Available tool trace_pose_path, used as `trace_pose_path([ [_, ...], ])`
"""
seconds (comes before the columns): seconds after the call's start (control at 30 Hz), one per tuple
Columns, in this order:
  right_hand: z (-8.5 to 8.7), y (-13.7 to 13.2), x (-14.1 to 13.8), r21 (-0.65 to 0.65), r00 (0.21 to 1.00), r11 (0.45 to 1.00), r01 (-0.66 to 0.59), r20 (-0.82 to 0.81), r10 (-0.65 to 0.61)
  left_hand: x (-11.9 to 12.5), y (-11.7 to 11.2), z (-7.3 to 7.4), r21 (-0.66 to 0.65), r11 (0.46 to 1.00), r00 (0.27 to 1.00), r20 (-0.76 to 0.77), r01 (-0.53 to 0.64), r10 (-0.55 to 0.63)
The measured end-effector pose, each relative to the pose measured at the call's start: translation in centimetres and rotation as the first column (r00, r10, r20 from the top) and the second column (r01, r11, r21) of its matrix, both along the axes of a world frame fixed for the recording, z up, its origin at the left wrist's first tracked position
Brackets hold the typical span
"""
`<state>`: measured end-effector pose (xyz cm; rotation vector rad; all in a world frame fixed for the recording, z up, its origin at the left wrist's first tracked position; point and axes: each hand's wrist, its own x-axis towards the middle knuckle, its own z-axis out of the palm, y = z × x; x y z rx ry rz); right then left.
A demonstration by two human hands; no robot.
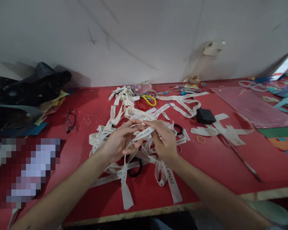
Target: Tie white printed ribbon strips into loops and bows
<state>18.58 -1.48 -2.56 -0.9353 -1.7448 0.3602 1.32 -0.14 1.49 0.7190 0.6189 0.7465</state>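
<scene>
Between my two hands runs a white printed ribbon (144, 134), lettered "BEST WISHES FOR". My left hand (121, 139) is curled around its lower left part, and a tail of ribbon hangs below toward the table edge. My right hand (164, 137) pinches the upper right end between thumb and fingers. Beneath both hands lies a tangled heap of the same ribbon (174, 188), some strips reading "ETERNAL". Black rings (135, 168) show among the loops. The fingertips of my right hand are partly hidden.
Yellow-handled scissors (149, 100) lie behind the heap. A black box (205, 115), a ribbon bow on a thin stick (241, 158) and a pink plastic sheet (254, 107) are to the right. Eyeglasses (70, 121), a black bag (31, 84) and a blurred-out device (33, 169) are left.
</scene>
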Motion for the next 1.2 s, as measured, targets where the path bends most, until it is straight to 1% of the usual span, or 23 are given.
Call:
trace_pose_path([
  [0.03, 0.0, 0.0, 0.1, 0.015, 1.0, 1.0, 0.005, -0.004, -0.005, 0.1, 0.2, -0.2, -0.042, 0.998, 0.999, 0.013, 0.035, -0.035],
  [0.1, -0.1, 0.2, 0.2, 0.03, 1.0, 0.999, 0.024, -0.012, -0.024, 0.3, 0.2, -0.8, -0.052, 0.992, 0.993, 0.049, 0.112, -0.11],
  [0.17, -0.3, 0.4, 0.2, 0.027, 0.999, 0.999, 0.046, -0.014, -0.046, 0.4, 0.0, -1.3, -0.007, 0.979, 0.979, 0.024, 0.202, -0.201],
  [0.23, -0.4, 0.6, 0.2, 0.009, 0.998, 0.998, 0.056, -0.009, -0.056, 0.4, -0.3, -1.7, 0.081, 0.969, 0.971, -0.063, 0.235, -0.23],
  [0.33, -0.3, 0.7, 0.2, -0.03, 0.998, 0.998, 0.056, -0.021, -0.057, -0.1, -0.5, -1.9, 0.175, 0.97, 0.983, -0.111, 0.167, -0.149],
  [0.4, -0.1, 0.7, 0.1, -0.118, 0.999, 0.993, 0.011, -0.045, -0.016, -0.6, -0.1, -2.0, 0.209, 0.977, 0.995, -0.095, 0.05, -0.031],
  [0.43, 0.0, 0.7, 0.0, -0.2, 0.997, 0.979, -0.043, -0.075, 0.028, -0.8, 0.1, -2.1, 0.225, 0.974, 0.995, -0.087, -0.025, 0.046],
  [0.47, 0.1, 0.7, -0.1, -0.3, 0.988, 0.946, -0.119, -0.127, 0.084, -1.0, 0.4, -2.2, 0.238, 0.966, 0.989, -0.083, -0.1, 0.122],
  [0.53, 0.3, 0.6, -0.4, -0.469, 0.929, 0.822, -0.323, -0.321, 0.182, -1.3, 0.8, -2.3, 0.25, 0.94, 0.961, -0.088, -0.232, 0.261],
  [0.6, 0.5, 0.6, -0.5, -0.508, 0.806, 0.687, -0.52, -0.557, 0.198, -1.4, 1.1, -2.4, 0.256, 0.921, 0.938, -0.113, -0.292, 0.329],
  [0.63, 0.6, 0.6, -0.6, -0.49, 0.737, 0.64, -0.592, -0.65, 0.183, -1.3, 1.2, -2.5, 0.263, 0.917, 0.931, -0.127, -0.301, 0.343],
  [0.7, 0.7, 0.6, -0.5, -0.451, 0.633, 0.586, -0.673, -0.761, 0.141, -1.1, 1.3, -2.7, 0.281, 0.907, 0.922, -0.138, -0.315, 0.363],
  [0.77, 0.6, 0.6, -0.3, -0.437, 0.597, 0.564, -0.701, -0.792, 0.128, -0.9, 1.3, -3.0, 0.309, 0.883, 0.9, -0.147, -0.352, 0.41],
  [0.83, 0.5, 0.5, 0.0, -0.416, 0.596, 0.567, -0.711, -0.784, 0.172, -0.8, 1.2, -3.2, 0.389, 0.826, 0.842, -0.191, -0.408, 0.505],
  [0.87, 0.4, 0.4, 0.0, -0.402, 0.605, 0.574, -0.713, -0.766, 0.216, -0.8, 1.1, -3.2, 0.463, 0.774, 0.792, -0.217, -0.431, 0.57],
  [0.9, 0.4, 0.3, 0.0, -0.388, 0.624, 0.588, -0.71, -0.734, 0.269, -0.7, 1.0, -3.1, 0.554, 0.705, 0.728, -0.236, -0.443, 0.643],
  [0.97, 0.6, -0.1, 0.0, -0.379, 0.7, 0.64, -0.668, -0.612, 0.369, -0.7, 0.5, -2.8, 0.731, 0.542, 0.597, -0.231, -0.414, 0.768],
  [1.0, 0.7, -0.3, 0.0, -0.385, 0.753, 0.676, -0.628, -0.519, 0.404, -0.6, 0.2, -2.5, 0.79, 0.483, 0.558, -0.224, -0.376, 0.799],
  [1.03, 0.9, -0.5, 0.0, -0.39, 0.8, 0.711, -0.585, -0.422, 0.427, -0.5, -0.2, -2.3, 0.816, 0.47, 0.561, -0.226, -0.337, 0.796],
  [1.07, 1.1, -0.6, 0.0, -0.388, 0.832, 0.739, -0.551, -0.331, 0.446, -0.3, -0.6, -2.1, 0.818, 0.478, 0.596, -0.219, -0.32, 0.773],
  [1.1, 1.2, -0.8, 0.0, -0.38, 0.852, 0.762, -0.524, -0.245, 0.463, -0.1, -1.0, -2.0, 0.789, 0.524, 0.651, -0.217, -0.322, 0.727],
  [1.17, 1.2, -0.9, 0.1, -0.335, 0.867, 0.806, -0.487, -0.077, 0.492, 0.5, -1.6, -2.3, 0.644, 0.706, 0.773, -0.276, -0.293, 0.572],
  [1.2, 1.2, -1.0, 0.1, -0.309, 0.867, 0.825, -0.474, 0.0, 0.498, 0.8, -1.8, -2.6, 0.566, 0.775, 0.815, -0.286, -0.281, 0.504],
])
